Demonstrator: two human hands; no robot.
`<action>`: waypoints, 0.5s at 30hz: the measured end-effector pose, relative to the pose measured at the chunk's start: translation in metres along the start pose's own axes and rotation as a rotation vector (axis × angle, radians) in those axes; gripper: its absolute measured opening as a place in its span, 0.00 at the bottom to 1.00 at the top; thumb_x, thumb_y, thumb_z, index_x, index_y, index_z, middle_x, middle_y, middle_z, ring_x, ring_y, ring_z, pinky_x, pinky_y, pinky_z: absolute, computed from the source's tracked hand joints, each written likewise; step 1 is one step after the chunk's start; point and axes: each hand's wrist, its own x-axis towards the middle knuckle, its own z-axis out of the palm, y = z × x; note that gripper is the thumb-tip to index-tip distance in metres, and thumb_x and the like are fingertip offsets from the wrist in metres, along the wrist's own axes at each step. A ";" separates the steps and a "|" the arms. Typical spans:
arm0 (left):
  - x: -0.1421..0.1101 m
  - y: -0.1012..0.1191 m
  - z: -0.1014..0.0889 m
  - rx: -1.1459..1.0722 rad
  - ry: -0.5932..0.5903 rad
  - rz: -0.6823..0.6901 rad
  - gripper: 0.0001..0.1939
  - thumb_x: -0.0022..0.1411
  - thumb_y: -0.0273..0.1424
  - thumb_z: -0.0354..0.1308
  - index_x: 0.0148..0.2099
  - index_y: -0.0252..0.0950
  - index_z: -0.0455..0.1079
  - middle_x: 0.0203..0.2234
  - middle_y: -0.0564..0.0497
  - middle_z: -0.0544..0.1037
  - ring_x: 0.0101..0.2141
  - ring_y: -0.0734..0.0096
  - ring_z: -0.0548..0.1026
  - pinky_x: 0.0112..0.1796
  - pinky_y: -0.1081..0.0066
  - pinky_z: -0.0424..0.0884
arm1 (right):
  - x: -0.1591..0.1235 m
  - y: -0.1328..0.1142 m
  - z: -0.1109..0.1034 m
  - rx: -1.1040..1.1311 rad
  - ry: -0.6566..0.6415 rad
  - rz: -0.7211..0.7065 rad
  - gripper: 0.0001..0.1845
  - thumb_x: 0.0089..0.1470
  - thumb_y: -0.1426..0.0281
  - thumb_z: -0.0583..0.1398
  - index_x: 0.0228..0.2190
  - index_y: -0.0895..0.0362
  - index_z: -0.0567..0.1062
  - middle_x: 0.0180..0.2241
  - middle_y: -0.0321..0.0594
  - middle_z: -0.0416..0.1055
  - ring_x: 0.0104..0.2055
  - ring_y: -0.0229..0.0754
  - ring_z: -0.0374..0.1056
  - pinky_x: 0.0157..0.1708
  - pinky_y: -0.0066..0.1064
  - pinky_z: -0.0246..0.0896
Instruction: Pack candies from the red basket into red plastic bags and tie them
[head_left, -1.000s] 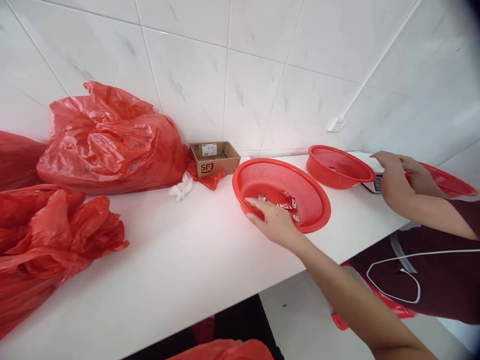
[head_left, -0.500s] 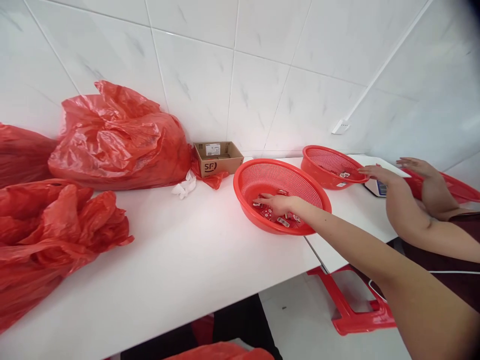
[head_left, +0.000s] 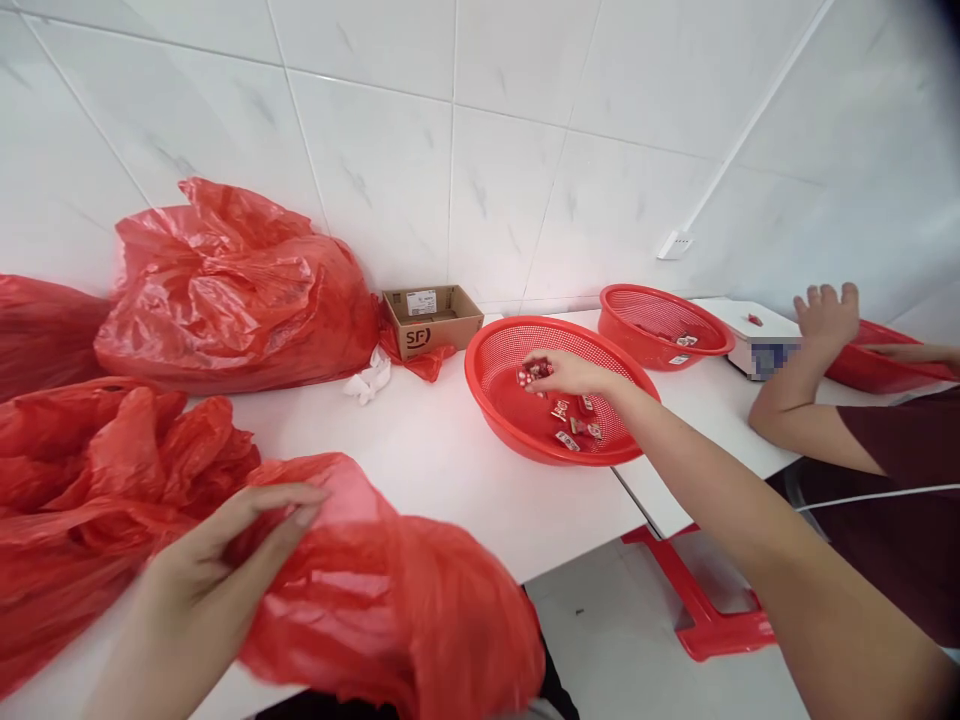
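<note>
My left hand (head_left: 225, 570) pinches the rim of a red plastic bag (head_left: 390, 590), which hangs over the front edge of the white table. Inside the nearer red mesh basket (head_left: 487, 400), my right hand (head_left: 562, 372) is closed around several small red-and-white wrapped packets (head_left: 534, 371), lifted off the basket's bottom. More small packets (head_left: 577, 425) lie loose in the basket below that hand. Their exact contents cannot be made out.
Full red bags (head_left: 240, 310) stand at the left by the tiled wall, beside an open cardboard box (head_left: 433, 322) and a crumpled white tissue (head_left: 369, 378). A second red basket (head_left: 652, 340), a scale (head_left: 757, 335) and a co-worker's hand (head_left: 827, 315) are at the right.
My left hand has come into view, holding up the red bag. My right hand has closed on packets and risen. The co-worker's near hand has moved from the second basket to beside the scale.
</note>
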 end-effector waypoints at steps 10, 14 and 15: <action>-0.014 0.012 0.057 -0.097 -0.131 -0.043 0.44 0.59 0.36 0.59 0.72 0.48 0.41 0.69 0.50 0.53 0.67 0.56 0.53 0.63 0.54 0.54 | -0.074 -0.147 0.110 0.988 -0.175 -0.491 0.20 0.48 0.65 0.68 0.42 0.49 0.70 0.43 0.36 0.72 0.44 0.41 0.71 0.44 0.34 0.69; -0.024 0.010 0.044 -0.047 -0.104 -0.059 0.43 0.61 0.33 0.55 0.73 0.47 0.38 0.71 0.50 0.47 0.68 0.59 0.47 0.65 0.53 0.48 | -0.055 -0.123 0.144 0.235 -0.035 -0.306 0.11 0.54 0.74 0.61 0.41 0.56 0.74 0.42 0.44 0.74 0.44 0.46 0.71 0.45 0.38 0.64; -0.025 0.009 0.041 -0.040 -0.100 -0.075 0.43 0.61 0.34 0.55 0.73 0.46 0.37 0.71 0.50 0.47 0.69 0.59 0.46 0.65 0.53 0.46 | -0.050 -0.115 0.144 0.102 -0.047 -0.251 0.09 0.55 0.75 0.60 0.40 0.57 0.75 0.41 0.46 0.74 0.43 0.47 0.72 0.44 0.38 0.64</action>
